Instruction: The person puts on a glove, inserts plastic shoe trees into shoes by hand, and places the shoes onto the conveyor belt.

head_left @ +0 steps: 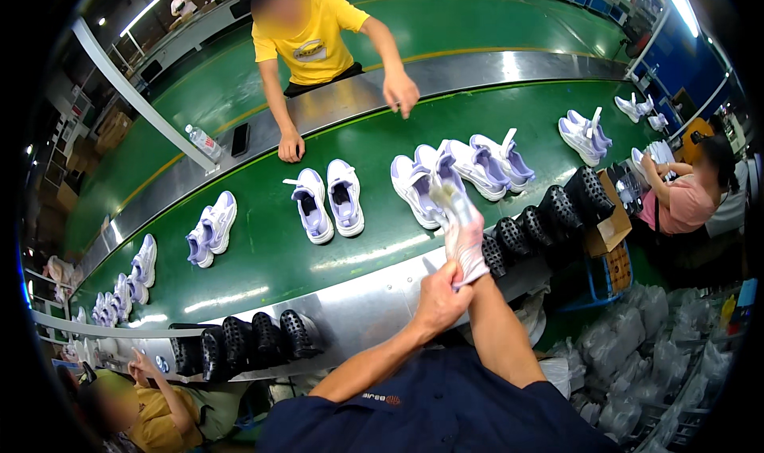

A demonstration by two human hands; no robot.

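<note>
My left hand [440,298] is closed on the cuff of a pale, stained glove [464,240] at my right wrist. The glove covers my right hand [458,218], whose fingers stretch forward, somewhat blurred. Its fingertips overlap a pair of white-and-lavender sneakers [410,184] in the view; whether they touch cannot be told. To the right of that pair stands another sneaker pair [484,173]. A further pair [344,198], with dark openings, sits to the left on the green belt [270,270].
Black studded shoe-shaped blocks [263,337] line the metal edge [374,298] at left, with more blocks [557,210] at right. Across the belt is a person in yellow [318,31]; others sit at both sides. A bottle [203,142] and phone [240,139] lie on the far ledge.
</note>
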